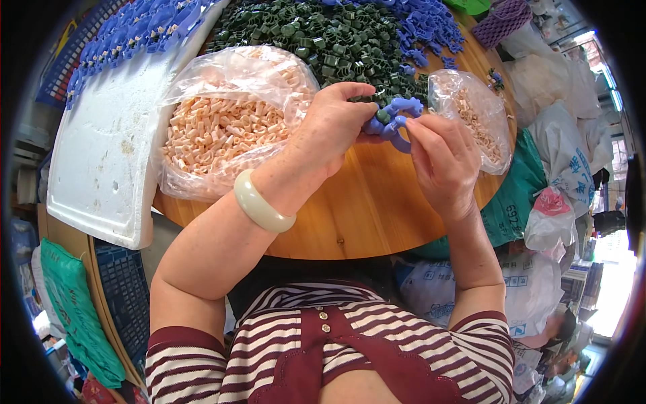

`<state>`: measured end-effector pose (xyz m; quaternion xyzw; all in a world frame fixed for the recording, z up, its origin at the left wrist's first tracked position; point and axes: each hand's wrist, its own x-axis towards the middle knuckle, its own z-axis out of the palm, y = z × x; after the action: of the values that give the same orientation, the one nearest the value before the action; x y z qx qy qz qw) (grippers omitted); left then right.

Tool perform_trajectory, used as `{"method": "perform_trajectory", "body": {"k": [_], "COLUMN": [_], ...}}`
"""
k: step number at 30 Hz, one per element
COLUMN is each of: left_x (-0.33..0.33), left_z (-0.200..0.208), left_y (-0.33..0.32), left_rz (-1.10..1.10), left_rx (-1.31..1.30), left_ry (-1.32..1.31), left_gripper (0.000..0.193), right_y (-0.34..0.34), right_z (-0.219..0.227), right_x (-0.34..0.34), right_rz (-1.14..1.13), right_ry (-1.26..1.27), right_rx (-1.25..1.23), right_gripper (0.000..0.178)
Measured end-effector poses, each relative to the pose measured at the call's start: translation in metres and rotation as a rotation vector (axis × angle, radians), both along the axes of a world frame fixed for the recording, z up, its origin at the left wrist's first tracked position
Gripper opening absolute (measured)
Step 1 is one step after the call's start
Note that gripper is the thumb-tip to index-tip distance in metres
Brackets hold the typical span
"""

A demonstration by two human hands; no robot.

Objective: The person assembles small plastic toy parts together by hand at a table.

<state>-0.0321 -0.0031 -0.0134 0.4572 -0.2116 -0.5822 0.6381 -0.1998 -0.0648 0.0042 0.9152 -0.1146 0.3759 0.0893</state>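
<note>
Over the round wooden table (350, 209), both hands meet at a small blue plastic part (406, 106) with curved, looped shapes. My left hand (328, 124) grips its left side between thumb and fingers; a dark green piece (383, 116) shows against the blue there. Thumb and fingertips of my right hand (445, 158) pinch the part's right side. Whether the right fingertips also hold a smaller piece cannot be made out. Just behind the hands lies a heap of dark green plastic pieces (316, 37). A clear bag of small peach-coloured pieces (222, 131) stands left of my left hand.
A smaller clear bag of peach bits (474, 121) sits right of my right hand. Loose blue parts (431, 30) are heaped at the back right. On the left, a white foam board (101, 161) carries rows of blue parts (145, 27). Filled sacks (562, 151) crowd the right side.
</note>
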Motion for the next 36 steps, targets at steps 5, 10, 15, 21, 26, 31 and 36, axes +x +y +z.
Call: {"method": "perform_trajectory", "body": {"k": [5, 10, 15, 21, 26, 31, 36], "left_x": [0.000, 0.000, -0.001, -0.001, -0.002, -0.001, -0.007], "left_z": [-0.001, 0.001, -0.001, -0.001, 0.001, 0.000, 0.004], "left_y": [-0.001, -0.001, -0.001, -0.001, 0.000, 0.004, 0.002], "left_rz": [-0.005, 0.005, 0.022, 0.019, 0.016, -0.018, 0.009], "left_rx": [0.008, 0.009, -0.013, -0.019, -0.004, 0.008, 0.001], "left_ry": [-0.014, -0.013, -0.030, -0.037, -0.036, 0.055, -0.018], "left_gripper": [0.034, 0.033, 0.033, 0.033, 0.032, 0.033, 0.033], "right_y": [0.004, 0.002, 0.006, 0.008, 0.006, 0.009, 0.008], "right_z": [0.004, 0.000, 0.009, 0.013, 0.011, 0.012, 0.009], "right_x": [0.002, -0.001, -0.001, -0.003, -0.004, -0.003, -0.006], "right_rz": [0.006, 0.016, 0.034, 0.050, 0.064, 0.090, 0.082], "right_ry": [0.010, 0.047, 0.059, 0.050, 0.053, 0.139, 0.078], "right_rx": [0.034, 0.023, 0.248, 0.430, 0.415, 0.244, 0.295], "right_gripper": [0.030, 0.033, 0.032, 0.031, 0.031, 0.033, 0.034]}}
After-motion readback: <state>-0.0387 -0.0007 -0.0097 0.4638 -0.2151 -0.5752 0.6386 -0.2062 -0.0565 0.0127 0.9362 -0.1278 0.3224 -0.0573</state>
